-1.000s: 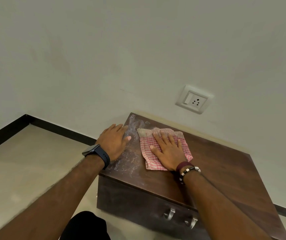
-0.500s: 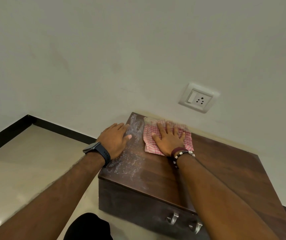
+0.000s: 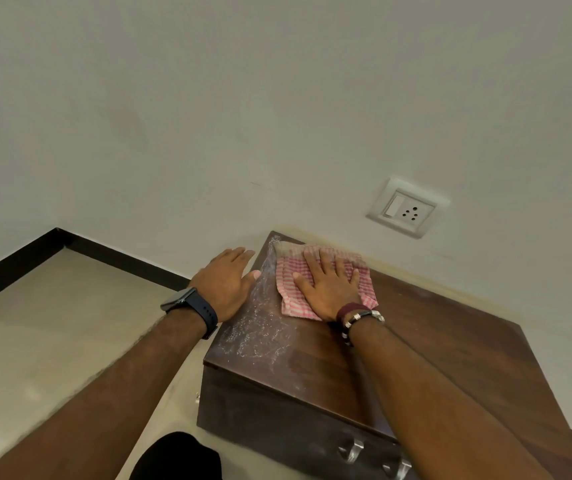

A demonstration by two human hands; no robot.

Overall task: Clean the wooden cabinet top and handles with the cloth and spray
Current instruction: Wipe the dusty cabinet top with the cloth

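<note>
The right hand [image 3: 329, 289], fingers flat, presses the pink checked cloth [image 3: 326, 289] at the dark wooden cabinet top's [image 3: 433, 341] far-left corner. Sweep overlapping strokes through the white spray residue [image 3: 260, 327]; the left hand [image 3: 227, 282] rests open at the edge.

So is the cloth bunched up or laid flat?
Flat. The cloth lies spread on the cabinet top, with the right hand pressing it palm-down, fingers straight.

A plain off-white wall [image 3: 243, 116] fills the far side. A white socket [image 3: 405, 210] with a switch is set into it at right. Black skirting [image 3: 121, 254] meets a glossy beige floor [image 3: 52, 323] at left.
</note>
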